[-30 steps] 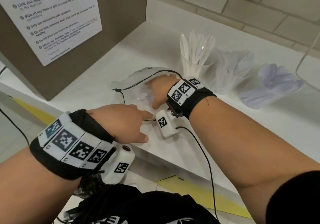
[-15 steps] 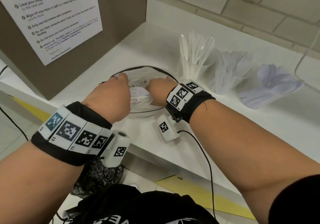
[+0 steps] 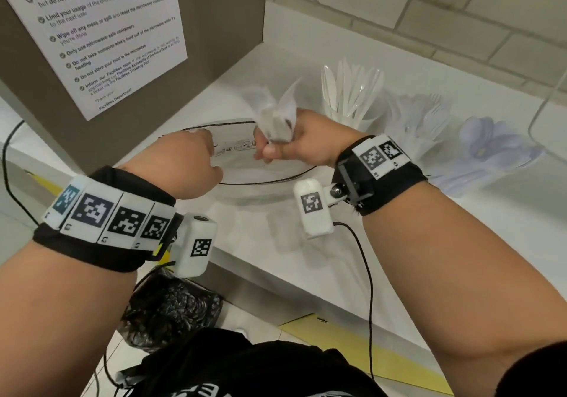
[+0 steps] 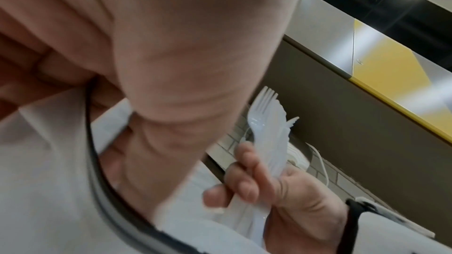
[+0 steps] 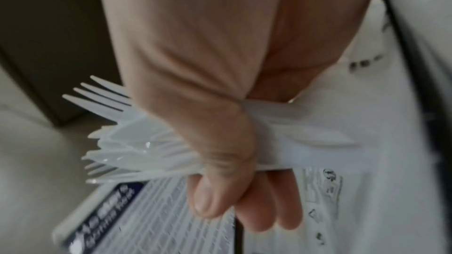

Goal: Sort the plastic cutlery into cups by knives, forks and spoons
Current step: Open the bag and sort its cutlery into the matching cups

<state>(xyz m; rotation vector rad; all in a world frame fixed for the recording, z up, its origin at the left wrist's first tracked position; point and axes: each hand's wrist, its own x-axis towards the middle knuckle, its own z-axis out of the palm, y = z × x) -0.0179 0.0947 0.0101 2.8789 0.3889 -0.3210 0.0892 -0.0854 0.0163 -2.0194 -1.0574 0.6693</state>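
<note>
Cutlery bundle (image 3: 274, 117) gripped above white counter (image 3: 399, 243), brick wall (image 3: 429, 6) behind.

Head camera looks down over both forearms at the counter (image 3: 306, 68); both wrist cameras, close, share the cutlery bundle (image 4: 269, 134).

Office pantry: microwave-rules notice (image 3: 101, 34), white counter (image 3: 399, 243).

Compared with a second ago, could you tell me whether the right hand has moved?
Yes. The right hand has lifted out of the clear bag, gripping a bundle of white cutlery, and now sits higher, nearer the cup of knives.
</note>
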